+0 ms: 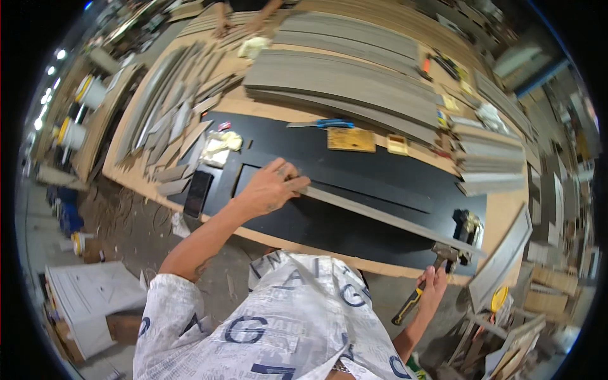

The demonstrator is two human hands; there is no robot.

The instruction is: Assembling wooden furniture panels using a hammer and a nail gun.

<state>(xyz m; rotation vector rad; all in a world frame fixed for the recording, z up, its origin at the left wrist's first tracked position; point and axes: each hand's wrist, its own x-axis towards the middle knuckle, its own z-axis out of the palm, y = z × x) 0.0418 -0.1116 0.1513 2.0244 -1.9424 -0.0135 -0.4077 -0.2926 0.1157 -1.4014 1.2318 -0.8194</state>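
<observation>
My left hand pinches the near end of a long, thin grey wooden strip. The strip slants down to the right over a black panel with a narrow rectangular groove in it. Around the black and yellow handle of a hammer my right hand is closed, just below the head. The hammer head lies by the strip's far end, but I cannot tell whether they touch. Close by stands a dark metal tool, its kind unclear.
A phone lies on the panel's left. Beyond are a blue utility knife, a yellow block and a small box. Stacked grey boards and loose strips cover the table's far side. Another person's hands show there.
</observation>
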